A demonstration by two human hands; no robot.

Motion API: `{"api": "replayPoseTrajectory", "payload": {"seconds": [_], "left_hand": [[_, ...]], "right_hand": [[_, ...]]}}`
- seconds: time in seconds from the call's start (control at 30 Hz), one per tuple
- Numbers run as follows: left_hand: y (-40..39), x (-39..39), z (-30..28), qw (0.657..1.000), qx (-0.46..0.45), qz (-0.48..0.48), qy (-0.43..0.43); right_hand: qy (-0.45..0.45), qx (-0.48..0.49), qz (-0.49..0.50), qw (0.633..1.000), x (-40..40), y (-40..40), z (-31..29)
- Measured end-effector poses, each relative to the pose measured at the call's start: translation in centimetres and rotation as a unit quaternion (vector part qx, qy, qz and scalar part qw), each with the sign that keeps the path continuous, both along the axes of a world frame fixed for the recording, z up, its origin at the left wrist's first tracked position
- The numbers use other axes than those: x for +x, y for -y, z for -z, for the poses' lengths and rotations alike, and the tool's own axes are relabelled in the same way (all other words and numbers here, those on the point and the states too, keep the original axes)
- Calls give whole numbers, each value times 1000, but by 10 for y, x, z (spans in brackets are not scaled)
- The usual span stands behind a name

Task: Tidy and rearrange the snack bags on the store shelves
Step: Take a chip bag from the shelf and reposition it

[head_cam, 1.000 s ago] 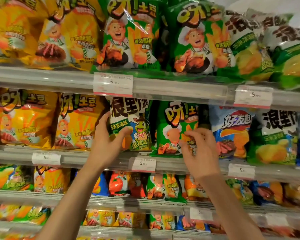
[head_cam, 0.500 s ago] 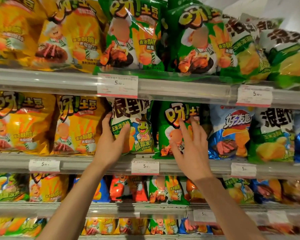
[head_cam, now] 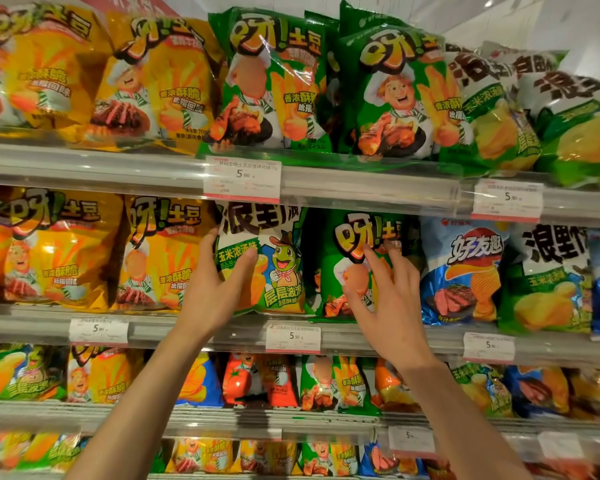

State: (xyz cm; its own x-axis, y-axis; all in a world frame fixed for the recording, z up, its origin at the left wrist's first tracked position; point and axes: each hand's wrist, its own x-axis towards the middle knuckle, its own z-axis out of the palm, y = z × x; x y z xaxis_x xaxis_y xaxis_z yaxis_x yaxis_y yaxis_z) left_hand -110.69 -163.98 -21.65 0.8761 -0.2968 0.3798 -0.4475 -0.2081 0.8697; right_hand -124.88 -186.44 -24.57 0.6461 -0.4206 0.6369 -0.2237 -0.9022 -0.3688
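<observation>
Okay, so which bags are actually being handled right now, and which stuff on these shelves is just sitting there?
In hand:
- white-and-green frog bag, gripped at its left edge by the left hand
- green chef bag, touched by the spread fingers of the right hand

Just sitting there:
- yellow chef bags to the left
- blue bag to the right
- price tag on the rail above
</observation>
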Motion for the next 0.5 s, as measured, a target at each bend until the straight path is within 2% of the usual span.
{"api": "replayPoseTrajectory", "payload": {"seconds": [0.17, 0.37, 0.5], "left_hand": [[-9, -3, -9, 999, -30, 3, 12], [-30, -8, -12, 998, -56, 11, -7], [-42, -19, 1, 995, -94, 32, -16]], "right_hand": [[2, 1, -1, 1000, 0, -1, -1], [9, 46, -25, 999, -3, -2, -7], [43, 139, -47, 988, -14, -3, -20]]}}
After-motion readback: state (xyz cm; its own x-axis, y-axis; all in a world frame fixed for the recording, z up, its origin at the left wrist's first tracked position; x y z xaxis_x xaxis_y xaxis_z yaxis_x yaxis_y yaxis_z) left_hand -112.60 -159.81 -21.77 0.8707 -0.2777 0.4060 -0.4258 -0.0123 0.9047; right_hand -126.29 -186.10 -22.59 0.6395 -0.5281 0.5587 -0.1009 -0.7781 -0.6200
